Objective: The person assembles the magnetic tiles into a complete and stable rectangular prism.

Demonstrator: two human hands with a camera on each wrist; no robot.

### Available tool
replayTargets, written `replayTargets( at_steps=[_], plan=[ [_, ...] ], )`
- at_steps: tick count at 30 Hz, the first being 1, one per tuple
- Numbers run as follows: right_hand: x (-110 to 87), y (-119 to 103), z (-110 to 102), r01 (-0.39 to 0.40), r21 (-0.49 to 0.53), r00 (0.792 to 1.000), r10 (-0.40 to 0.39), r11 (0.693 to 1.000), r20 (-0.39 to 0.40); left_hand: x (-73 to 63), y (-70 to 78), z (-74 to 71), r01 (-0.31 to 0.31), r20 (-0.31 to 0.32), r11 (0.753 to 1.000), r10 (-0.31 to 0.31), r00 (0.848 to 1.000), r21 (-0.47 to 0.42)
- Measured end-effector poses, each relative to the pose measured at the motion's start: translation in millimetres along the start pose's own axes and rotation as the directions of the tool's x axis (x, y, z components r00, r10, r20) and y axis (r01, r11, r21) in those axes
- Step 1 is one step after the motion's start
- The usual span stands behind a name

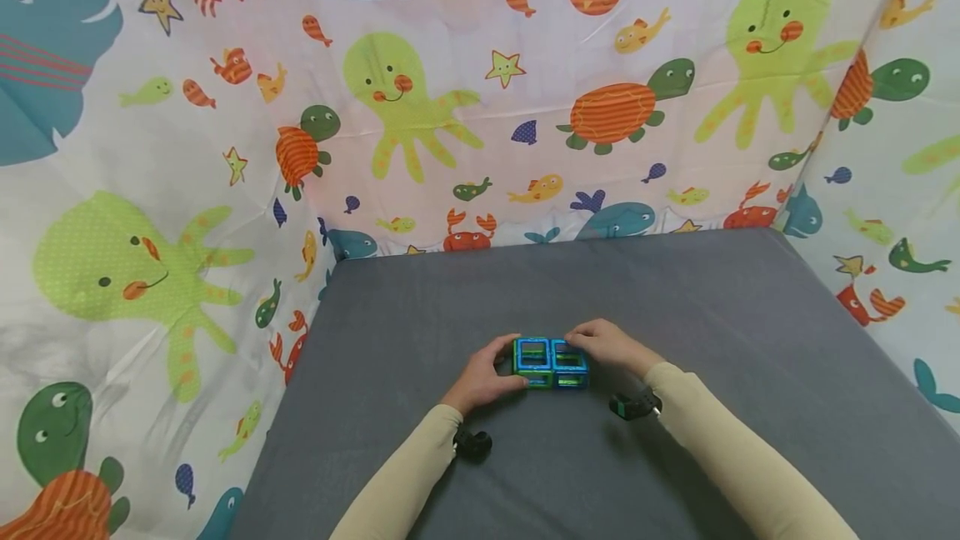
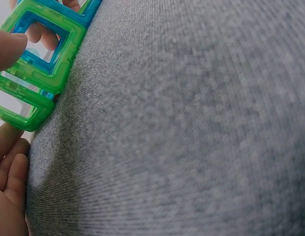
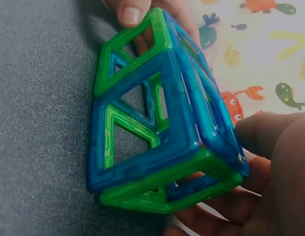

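Observation:
On the grey surface sits a two-cube block of translucent green and blue magnetic tiles (image 1: 552, 363), the square frames joined side by side. My left hand (image 1: 480, 377) grips its left end, the thumb on the front face and the fingers round behind. At the opposite end my right hand (image 1: 613, 346) holds the block, its thumb at the upper blue tile and the fingers curled behind the end, as the right wrist view shows. Up close in the left wrist view, a green square tile (image 2: 64, 73) faces the camera beside the left thumb.
Grey cloth (image 1: 420, 298) covers the table. White curtains (image 1: 525, 123) printed with sea animals stand along its back, left and right sides. Each wrist carries a small black camera, one at the left cuff (image 1: 472, 444) and one at the right (image 1: 633, 405).

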State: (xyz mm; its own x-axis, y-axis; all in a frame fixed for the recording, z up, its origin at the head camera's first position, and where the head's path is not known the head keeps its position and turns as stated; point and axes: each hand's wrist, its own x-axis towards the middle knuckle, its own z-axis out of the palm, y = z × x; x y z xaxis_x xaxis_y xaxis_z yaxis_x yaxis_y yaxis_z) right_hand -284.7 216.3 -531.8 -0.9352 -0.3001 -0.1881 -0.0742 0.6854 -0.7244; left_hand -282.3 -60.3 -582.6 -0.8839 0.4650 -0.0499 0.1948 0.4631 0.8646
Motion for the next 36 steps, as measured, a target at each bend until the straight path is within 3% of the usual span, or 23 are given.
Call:
replayTargets(
  at_steps=[15, 36],
  plan=[
    [4.9, -6, 2, -0.034, 0.023, 0.999, 0.034, 0.999, 0.038, 1.2, -1.1, 1.5, -0.02, 0.005, 1.0, 0.02, 1.0, -0.002],
    [-1.3, 2, 14, -0.01, 0.053, 1.0, 0.01, 0.999, -0.002, -2.1, -4.5, 6.6, -0.024, -0.012, 1.0, 0.025, 1.0, 0.015]
  ],
)
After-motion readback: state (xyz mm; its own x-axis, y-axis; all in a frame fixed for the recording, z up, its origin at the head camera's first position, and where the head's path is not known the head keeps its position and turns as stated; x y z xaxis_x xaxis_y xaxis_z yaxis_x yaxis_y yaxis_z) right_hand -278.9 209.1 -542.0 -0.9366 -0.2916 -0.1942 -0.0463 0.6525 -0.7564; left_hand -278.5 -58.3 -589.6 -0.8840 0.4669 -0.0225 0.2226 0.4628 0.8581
